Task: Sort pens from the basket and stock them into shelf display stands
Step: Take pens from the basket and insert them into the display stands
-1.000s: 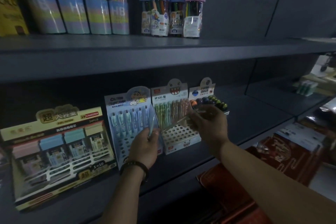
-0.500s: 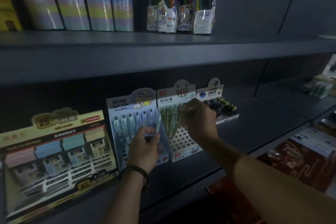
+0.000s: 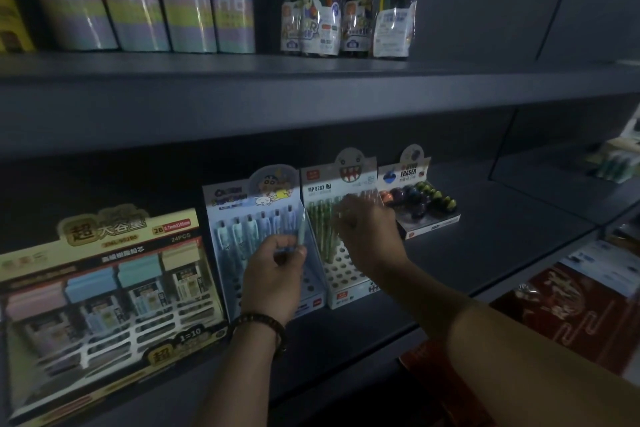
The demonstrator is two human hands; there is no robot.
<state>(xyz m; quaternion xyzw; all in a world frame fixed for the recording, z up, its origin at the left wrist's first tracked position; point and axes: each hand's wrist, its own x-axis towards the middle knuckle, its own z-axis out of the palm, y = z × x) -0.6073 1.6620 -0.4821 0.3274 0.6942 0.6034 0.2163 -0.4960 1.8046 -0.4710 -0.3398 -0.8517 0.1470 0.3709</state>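
Your left hand [image 3: 273,274], just left of frame centre, curls its fingers and thumb round a pale blue pen [image 3: 300,231], its upper end standing upright above your knuckles in front of the blue cartoon display stand [image 3: 254,218]. A dark beaded bracelet [image 3: 263,324] circles that wrist.

Your right hand [image 3: 369,236], at frame centre, reaches into the white display stand marked MP 8283 [image 3: 341,191]; its fingertips [image 3: 349,204] blur among the green pens [image 3: 320,222] racked there, and whether they pinch one cannot be told. The lower rows of holes in that stand [image 3: 341,276] show beneath your palm.

Blue-capped pens [image 3: 242,229] fill the back row of the blue stand. Just right of the white stand sits a small eraser display [image 3: 415,198] with dark round erasers. At lower left of the frame, a yellow box of 2B pencil leads [image 3: 100,281] stands on the same dark lower shelf [image 3: 485,253].

On the upper shelf [image 3: 311,80], pastel HB pencil tubs [image 3: 166,3] line the upper left of the frame, and four domed tubes of coloured pencils [image 3: 349,0], three blue-capped and one pink, stand at top centre. Red printed packets [image 3: 571,302] lie at lower right, below the shelf edge.
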